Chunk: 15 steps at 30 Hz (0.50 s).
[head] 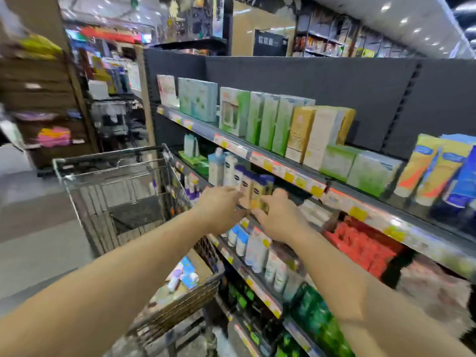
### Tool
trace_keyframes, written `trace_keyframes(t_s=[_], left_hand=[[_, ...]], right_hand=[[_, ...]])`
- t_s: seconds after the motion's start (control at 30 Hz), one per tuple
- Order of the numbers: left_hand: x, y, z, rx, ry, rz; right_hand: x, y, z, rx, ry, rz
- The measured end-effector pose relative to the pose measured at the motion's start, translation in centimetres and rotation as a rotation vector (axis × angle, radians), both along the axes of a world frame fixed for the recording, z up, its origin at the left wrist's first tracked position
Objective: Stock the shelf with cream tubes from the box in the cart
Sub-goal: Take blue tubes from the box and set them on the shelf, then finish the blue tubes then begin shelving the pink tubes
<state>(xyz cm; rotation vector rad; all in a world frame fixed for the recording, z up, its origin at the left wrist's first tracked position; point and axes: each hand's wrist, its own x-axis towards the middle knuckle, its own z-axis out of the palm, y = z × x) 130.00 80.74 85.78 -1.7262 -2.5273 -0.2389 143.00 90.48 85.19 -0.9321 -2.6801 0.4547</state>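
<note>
Reaching: both forearms stretch from the near edge toward the second shelf level, so the step in hand looks like placing tubes, not fetching them
Box in cart: the cardboard box (192,269) sits low in the near end of the wire cart (116,181), left of the shelving; a few pale tubes (184,275) show inside it, blurred
Left hand: the left hand (221,206) has its fingers curled onto the left side of the cream tubes (253,193), gripping them as far as the blur allows
Right hand: the right hand (277,215) closes round the right and lower side of the same cluster, fingers bent, thumb pointing left
Cream tubes: upright, dark blue caps up, standing at the front lip of the shelf (262,159), just right of white bottles (224,170)
Next move: probably pushing the cluster back and squaring it into line, then letting go and returning left to the box
Far: boxed goods (280,119) line the top shelf; whether space remains behind the tubes is hidden
</note>
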Motion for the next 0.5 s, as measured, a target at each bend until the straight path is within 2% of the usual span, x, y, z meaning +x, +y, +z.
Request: trace_keyframes(t_s=[0.27,0.37,0.5], left_hand=[[-14.6,-7.6,-4.3,-0.029,-0.032,0.141],[-18.0,-8.0,-6.4,-0.026,-0.057,0.179],[-22.0,-7.2,-10.0,-0.079,-0.126,0.216]], right_hand=[[-16.8,-6.1,-3.9,-0.050,-0.001,0.110],[-20.1,-6.6,-5.8,-0.082,-0.009,0.165],[-24.1,-5.4,-8.4,-0.138,-0.076,0.135]])
